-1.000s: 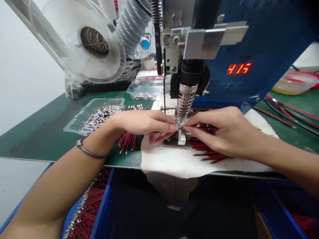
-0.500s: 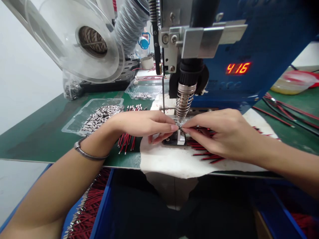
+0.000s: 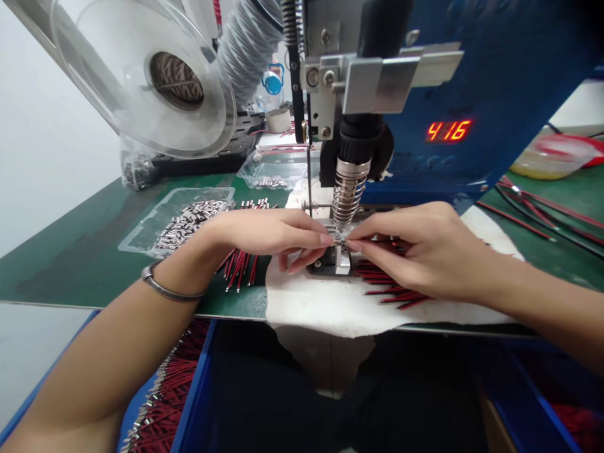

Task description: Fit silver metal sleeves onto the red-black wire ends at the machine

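Both hands meet below the tip of a spring-wrapped soldering iron (image 3: 348, 189). My left hand (image 3: 283, 236) is closed in a pinch, thumb and forefinger on a small metal connector (image 3: 338, 242), mostly hidden by the fingertips. From the other side my right hand (image 3: 419, 251) pinches a thin wire, largely covered by its fingers. A small metal block (image 3: 342, 261) stands just under the fingertips. Red-and-black wires (image 3: 377, 277) lie beneath my right hand on a white cloth (image 3: 321, 308). More wires (image 3: 240, 267) with silver ends lie partly behind my left hand.
A clear tray (image 3: 141, 236) of metal connectors sits at left, another clear tray (image 3: 278, 170) behind. A blue machine (image 3: 425, 170) reading 416 stands at right. A transparent fume hood (image 3: 117, 82) hangs upper left. A blue bin (image 3: 193, 384) of wires is below the table edge.
My right hand's fingertips have shifted slightly right, and a small gap now shows between the two hands' fingertips. My left hand has moved slightly left.
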### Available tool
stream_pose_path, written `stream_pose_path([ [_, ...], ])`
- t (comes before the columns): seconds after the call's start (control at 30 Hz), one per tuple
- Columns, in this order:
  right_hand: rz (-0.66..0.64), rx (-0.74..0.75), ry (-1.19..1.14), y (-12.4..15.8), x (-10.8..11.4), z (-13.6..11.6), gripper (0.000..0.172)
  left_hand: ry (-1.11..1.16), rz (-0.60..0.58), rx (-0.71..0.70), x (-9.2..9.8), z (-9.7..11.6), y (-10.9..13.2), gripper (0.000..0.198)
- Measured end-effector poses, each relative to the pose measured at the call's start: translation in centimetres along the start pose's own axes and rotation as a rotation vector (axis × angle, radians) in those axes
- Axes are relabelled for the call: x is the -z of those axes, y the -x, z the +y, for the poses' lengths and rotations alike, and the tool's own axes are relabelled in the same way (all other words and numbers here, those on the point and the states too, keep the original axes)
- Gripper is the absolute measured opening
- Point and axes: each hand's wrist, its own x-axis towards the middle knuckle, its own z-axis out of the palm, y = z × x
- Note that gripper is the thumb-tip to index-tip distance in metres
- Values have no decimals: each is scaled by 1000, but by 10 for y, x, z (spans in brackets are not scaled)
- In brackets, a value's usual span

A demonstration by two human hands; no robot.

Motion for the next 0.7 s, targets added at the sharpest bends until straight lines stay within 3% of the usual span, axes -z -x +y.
stream_pose_path([
  [0.13, 0, -4, -19, -1, 2, 0, 16, -43, 39, 107, 7, -4, 5, 55],
  [0.27, -16, -33, -56, -2, 3, 0, 15, -199, 171, 263, 11, -6, 7, 62],
  [0.37, -19, -60, -74, -2, 3, 1, 14, -327, 274, 292, 12, -6, 6, 64],
  [0.47, -20, -50, -78, -2, 3, 1, 14, -410, 391, 237, 12, -7, 6, 58],
  [0.6, -35, -51, -73, -2, 4, 1, 15, -510, 580, 52, 13, -13, 5, 42],
  [0.7, -42, -64, -85, -3, 4, 1, 15, -582, 617, -56, 13, -17, 2, 38],
])
